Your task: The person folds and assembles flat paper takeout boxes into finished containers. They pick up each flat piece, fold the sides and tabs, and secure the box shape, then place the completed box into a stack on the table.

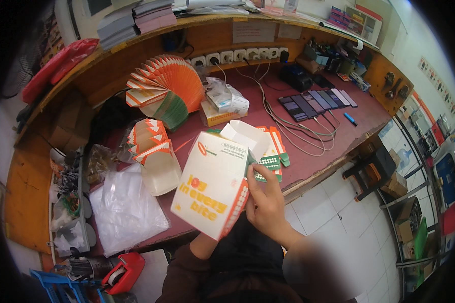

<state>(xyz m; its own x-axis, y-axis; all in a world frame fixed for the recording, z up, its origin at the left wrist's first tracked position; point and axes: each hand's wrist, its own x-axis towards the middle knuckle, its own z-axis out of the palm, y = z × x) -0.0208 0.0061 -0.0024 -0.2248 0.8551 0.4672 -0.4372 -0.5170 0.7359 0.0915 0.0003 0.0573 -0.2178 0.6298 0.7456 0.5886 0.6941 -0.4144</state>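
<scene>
A white cardboard food box [210,187] with yellow and orange print is held up, tilted, in front of me, its top flap [245,139] standing up. My right hand [268,204] pinches the box's right upper edge at a green tab between thumb and fingers. Of my left hand [203,246] only the wrist part shows below the box; its fingers are hidden behind it. Folded orange, white and green cartons [273,151] lie flat on the table behind the box. To its left stand nested open cartons [159,164].
A fanned stack of flat cartons [174,86] stands at the back left. Clear plastic bags [129,209] lie at the near left, above a red tape dispenser [124,272]. A row of phones [316,103], white cables [288,134] and a blue marker [350,119] are on the right.
</scene>
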